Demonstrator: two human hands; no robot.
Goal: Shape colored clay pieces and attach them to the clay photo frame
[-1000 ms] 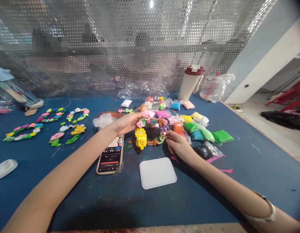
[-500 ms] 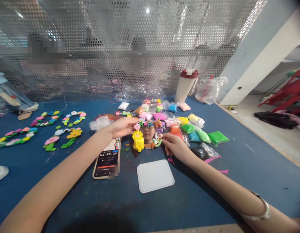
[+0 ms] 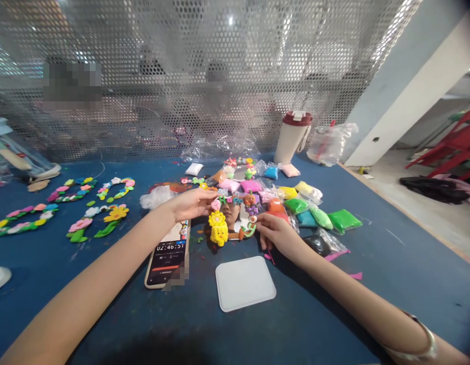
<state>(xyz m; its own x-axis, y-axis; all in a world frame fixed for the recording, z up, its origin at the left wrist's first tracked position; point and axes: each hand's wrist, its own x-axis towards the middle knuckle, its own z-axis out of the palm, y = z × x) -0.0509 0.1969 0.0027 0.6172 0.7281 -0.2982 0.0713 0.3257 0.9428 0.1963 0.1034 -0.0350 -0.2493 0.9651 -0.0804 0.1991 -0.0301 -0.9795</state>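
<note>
My left hand (image 3: 191,205) lies open above the phone, its fingertips just by a pink clay piece (image 3: 216,204). My right hand (image 3: 275,234) pinches at a small white-and-green clay piece (image 3: 250,225). Both sit at a printed photo (image 3: 240,224) ringed with colourful clay figures. A yellow clay lion-like figure (image 3: 218,234) stands at its lower left. Beneath my left wrist lies a phone (image 3: 168,256) showing a timer. A white square tile (image 3: 245,283) rests in front of my right hand. Bagged modelling clay (image 3: 343,220) spreads beyond it, with the green packet nearest.
Clay flower garlands (image 3: 98,223) lie on the blue table (image 3: 105,304) at left. A cream tumbler (image 3: 291,139) and a plastic bag (image 3: 329,144) stand at the back, before a perforated metal screen (image 3: 219,61). Blurred people sit behind it. The table edge (image 3: 409,230) runs down the right.
The view has swung slightly left and up since the oldest frame. My hands have shifted only a little beside the clay figures. The phone timer has moved from 02:46:50 to 02:46:51.
</note>
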